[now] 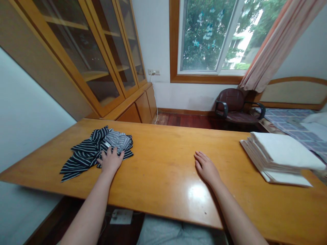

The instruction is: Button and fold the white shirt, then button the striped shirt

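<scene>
A crumpled black-and-white striped garment (88, 151) lies on the left part of the wooden table (158, 163). Part of it shows a paler grey striped side, and a small white label is visible near its middle. My left hand (111, 160) rests on the garment's near edge with fingers spread, not gripping it. Flat on the bare tabletop to the right lies my right hand (206, 167), fingers stretched out and holding nothing. Farther right sits a stack of folded white cloth-like sheets (283, 153), apart from my right hand.
A glass-fronted wooden cabinet (102, 58) stands beyond the table's left side. Behind the table are a window (206, 41), a pink curtain (278, 44) and a dark red armchair (232, 105). A bed (288, 117) is at the far right. A white cable (155, 102) hangs from the wall socket.
</scene>
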Motion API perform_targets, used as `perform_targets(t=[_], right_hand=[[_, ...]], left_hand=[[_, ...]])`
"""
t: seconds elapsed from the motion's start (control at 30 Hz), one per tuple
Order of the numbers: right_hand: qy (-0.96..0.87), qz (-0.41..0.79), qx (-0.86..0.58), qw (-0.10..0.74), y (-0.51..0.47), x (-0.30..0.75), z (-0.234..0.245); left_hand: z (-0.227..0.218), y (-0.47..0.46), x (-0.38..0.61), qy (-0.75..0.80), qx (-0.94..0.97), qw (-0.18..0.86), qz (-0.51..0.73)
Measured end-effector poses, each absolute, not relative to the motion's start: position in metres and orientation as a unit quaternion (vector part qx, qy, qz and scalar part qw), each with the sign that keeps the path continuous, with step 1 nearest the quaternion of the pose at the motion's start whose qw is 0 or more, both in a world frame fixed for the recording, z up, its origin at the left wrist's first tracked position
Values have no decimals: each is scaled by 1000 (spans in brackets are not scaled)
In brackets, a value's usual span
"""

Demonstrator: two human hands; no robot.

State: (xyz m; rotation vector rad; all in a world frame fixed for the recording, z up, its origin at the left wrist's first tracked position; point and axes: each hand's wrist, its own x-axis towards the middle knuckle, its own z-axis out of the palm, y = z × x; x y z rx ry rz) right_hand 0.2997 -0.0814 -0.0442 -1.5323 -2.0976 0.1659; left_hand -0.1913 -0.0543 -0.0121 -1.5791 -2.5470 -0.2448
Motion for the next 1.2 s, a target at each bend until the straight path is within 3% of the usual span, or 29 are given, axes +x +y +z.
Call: perform_targets(t=[0.43, 0.53, 0.67, 0.77, 1.2], right_hand=[[-770, 77, -568, 281, -82, 300, -43], [-773, 74, -567, 275, -82, 300, -44], [-763, 87, -575, 280, -82, 301, -43], [-753, 95, -577, 303, -82, 301, -41], [-796, 101, -527, 279, -85, 303, -29]], left_hand=[[-15, -59, -98, -729, -669, 15, -145], [-16, -66, -66, -637, -741, -63, -203], [-11, -71, -36, -464, -812, -243, -257], [-5, -71, -23, -438, -783, -307, -317], [-9, -70, 11, -520, -808, -106, -257]])
